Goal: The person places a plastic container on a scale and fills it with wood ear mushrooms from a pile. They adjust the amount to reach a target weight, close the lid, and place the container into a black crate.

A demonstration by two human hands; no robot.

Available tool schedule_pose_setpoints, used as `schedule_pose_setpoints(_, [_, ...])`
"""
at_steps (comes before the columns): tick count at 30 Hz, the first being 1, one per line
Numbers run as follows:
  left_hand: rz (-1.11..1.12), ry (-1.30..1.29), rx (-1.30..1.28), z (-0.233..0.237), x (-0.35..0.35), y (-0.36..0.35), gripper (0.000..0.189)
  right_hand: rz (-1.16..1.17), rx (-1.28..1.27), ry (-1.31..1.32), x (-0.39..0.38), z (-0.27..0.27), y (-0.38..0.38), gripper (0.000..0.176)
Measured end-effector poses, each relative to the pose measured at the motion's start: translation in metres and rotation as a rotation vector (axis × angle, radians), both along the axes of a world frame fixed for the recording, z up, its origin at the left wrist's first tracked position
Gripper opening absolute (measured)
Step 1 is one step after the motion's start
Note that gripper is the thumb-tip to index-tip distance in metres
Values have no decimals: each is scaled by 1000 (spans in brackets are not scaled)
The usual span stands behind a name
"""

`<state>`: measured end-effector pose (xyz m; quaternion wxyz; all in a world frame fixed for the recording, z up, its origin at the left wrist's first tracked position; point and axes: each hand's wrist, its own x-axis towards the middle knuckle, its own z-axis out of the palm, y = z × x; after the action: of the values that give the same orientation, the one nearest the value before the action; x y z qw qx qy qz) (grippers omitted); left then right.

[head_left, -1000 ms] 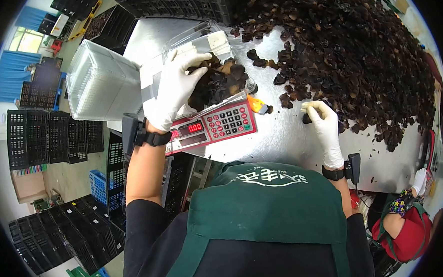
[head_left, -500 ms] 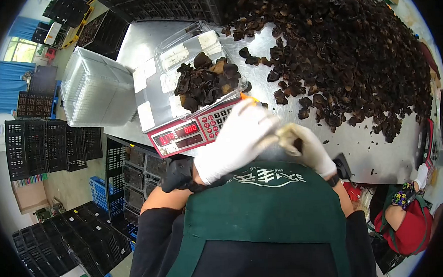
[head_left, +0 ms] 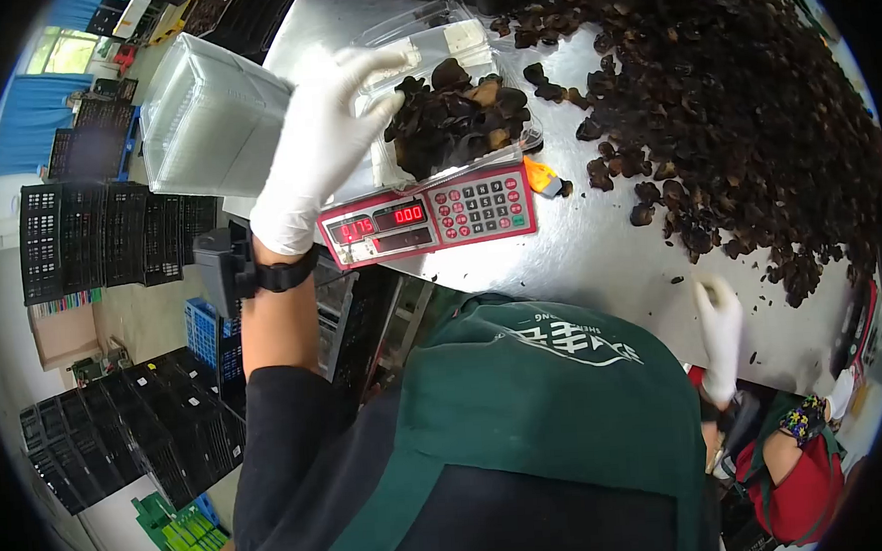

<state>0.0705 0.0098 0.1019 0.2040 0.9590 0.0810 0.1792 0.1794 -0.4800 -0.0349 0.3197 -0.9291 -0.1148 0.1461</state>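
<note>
My left hand (head_left: 329,132), in a white glove, is at the left side of a clear plastic box (head_left: 503,158). Its thumb and fingers are apart, with the thumb close to the dark wood ear mushrooms (head_left: 458,115) heaped in the box. Under the box is a red weighing scale (head_left: 482,208), its display reading 0.175 and 0.00. My right hand (head_left: 720,336), also gloved, hovers by the table's near edge, fingers loosely bent and nothing visible in them. A small dark scrap (head_left: 677,280) lies just left of it.
A large pile of wood ear mushrooms (head_left: 752,110) covers the table's right side. Stacked clear plastic boxes (head_left: 213,118) stand left of the scale. An orange object (head_left: 542,176) sits at the scale's right corner. Black crates (head_left: 131,441) line the floor; another person's arm (head_left: 784,452) shows lower right.
My hands were together in front of the apron; now they are apart. The left has moved up and left to the box, the right off to the right. The view has shifted.
</note>
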Motion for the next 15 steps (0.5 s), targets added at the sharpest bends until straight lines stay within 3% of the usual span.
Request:
schedule_pose_setpoints(1, [-21,25,-62,-8,0,-2,35,94,177,-11,2,17,50,15])
schedule_pose_setpoints(3, [-36,75,38,-29,-3,1,49,370,215,-221,10,17,115,24])
schedule_pose_setpoints(5, [57,190,-51,-45,-6,0,53,562,313,-430,14,26,173,28])
schedule_pose_setpoints(7, [78,144,-98,-57,-10,0,55,665,453,-487,15,52,221,27])
schedule_pose_setpoints(13, [117,77,-428,-43,-12,24,44,742,460,-595,45,37,294,18])
schedule_pose_setpoints(15, [244,113,-360,-42,-1,50,41,741,403,-622,49,33,300,14])
